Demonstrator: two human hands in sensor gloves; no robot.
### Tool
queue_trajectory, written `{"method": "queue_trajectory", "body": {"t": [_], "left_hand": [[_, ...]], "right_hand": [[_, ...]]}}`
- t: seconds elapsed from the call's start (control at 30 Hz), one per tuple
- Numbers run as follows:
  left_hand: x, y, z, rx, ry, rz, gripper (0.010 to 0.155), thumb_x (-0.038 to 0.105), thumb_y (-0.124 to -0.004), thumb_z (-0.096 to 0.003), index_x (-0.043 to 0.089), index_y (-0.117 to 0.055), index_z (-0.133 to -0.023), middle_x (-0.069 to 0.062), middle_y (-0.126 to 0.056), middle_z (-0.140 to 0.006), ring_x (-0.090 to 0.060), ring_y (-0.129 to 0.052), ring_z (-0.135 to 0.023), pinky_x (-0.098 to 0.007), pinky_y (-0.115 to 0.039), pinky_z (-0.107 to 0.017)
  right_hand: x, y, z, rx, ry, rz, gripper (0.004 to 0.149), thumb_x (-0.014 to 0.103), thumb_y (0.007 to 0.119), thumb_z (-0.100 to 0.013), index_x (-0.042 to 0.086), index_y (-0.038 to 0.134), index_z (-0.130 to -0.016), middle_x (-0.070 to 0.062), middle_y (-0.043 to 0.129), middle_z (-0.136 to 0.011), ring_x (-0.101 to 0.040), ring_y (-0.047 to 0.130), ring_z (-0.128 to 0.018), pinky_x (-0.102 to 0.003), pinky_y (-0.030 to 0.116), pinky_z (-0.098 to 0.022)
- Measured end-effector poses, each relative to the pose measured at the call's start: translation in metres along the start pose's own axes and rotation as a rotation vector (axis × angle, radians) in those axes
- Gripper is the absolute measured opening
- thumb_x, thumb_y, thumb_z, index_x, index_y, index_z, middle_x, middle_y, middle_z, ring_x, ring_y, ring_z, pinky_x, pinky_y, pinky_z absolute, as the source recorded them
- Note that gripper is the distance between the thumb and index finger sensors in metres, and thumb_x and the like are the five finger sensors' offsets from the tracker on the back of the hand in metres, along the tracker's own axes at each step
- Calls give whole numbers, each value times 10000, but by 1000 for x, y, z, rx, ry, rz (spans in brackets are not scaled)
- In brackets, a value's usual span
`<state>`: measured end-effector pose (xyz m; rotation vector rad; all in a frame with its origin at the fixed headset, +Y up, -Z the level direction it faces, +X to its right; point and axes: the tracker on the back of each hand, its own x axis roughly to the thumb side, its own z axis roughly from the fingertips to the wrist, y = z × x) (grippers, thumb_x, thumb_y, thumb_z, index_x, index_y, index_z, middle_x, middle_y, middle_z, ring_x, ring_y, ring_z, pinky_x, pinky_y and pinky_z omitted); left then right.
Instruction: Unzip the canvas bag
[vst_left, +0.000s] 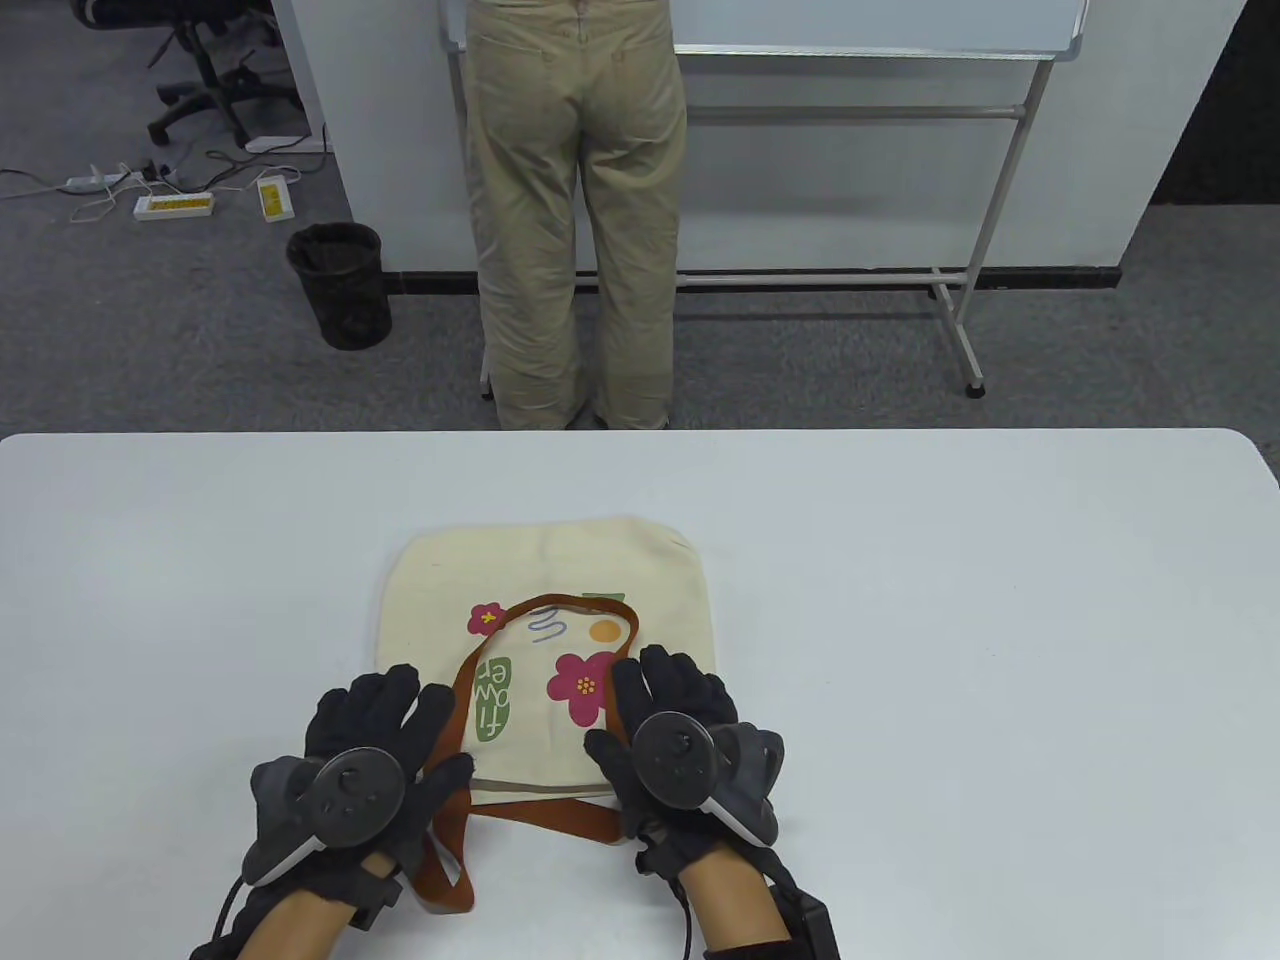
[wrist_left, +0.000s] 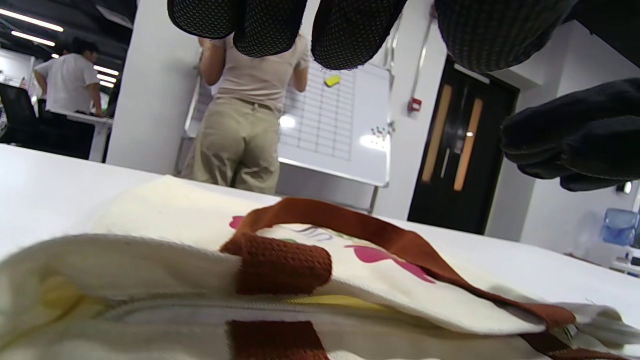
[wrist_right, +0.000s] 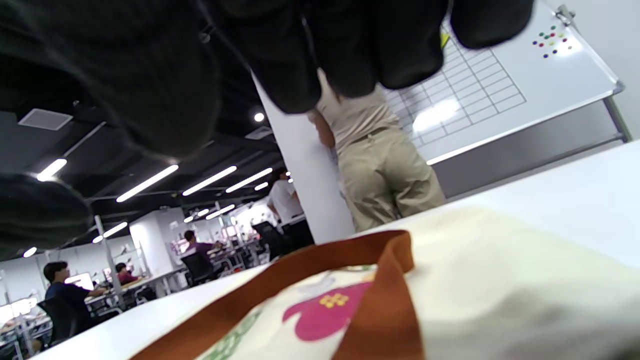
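A cream canvas bag (vst_left: 545, 600) with flower prints and brown straps (vst_left: 545, 815) lies flat on the white table (vst_left: 950, 600), its zipped top edge toward me. The closed zipper (wrist_left: 200, 312) shows in the left wrist view, between the strap ends. My left hand (vst_left: 385, 735) hovers over the bag's near left corner with fingers spread. My right hand (vst_left: 665, 700) is over the near right corner, fingers extended. In both wrist views the fingertips (wrist_left: 350, 30) (wrist_right: 350, 55) hang above the bag (wrist_right: 500, 290) and hold nothing. The zipper pull is not clearly visible.
A person in khaki trousers (vst_left: 575, 200) stands beyond the table's far edge, facing a whiteboard (vst_left: 870, 25). A black waste bin (vst_left: 340, 285) and power strips (vst_left: 175, 205) sit on the floor. Bare table lies to the bag's left, right and far side.
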<state>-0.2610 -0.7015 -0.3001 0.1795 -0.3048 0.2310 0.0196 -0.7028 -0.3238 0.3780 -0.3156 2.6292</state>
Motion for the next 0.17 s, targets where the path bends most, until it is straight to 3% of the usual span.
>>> {"method": "queue_trajectory", "body": {"t": [0.17], "left_hand": [[6,-5,-2,-21,-8,1,710,602,-692,-460,202,-619,-1042,-211,-531,-1143,-485,-510,-1020,-696,-342,-719]], "right_hand": [[-6,3,-1,40,19,-2,736,467,875,-405,86,656,-995,-209,561,-1046,-478,596,-956,-663,457,-663]]}}
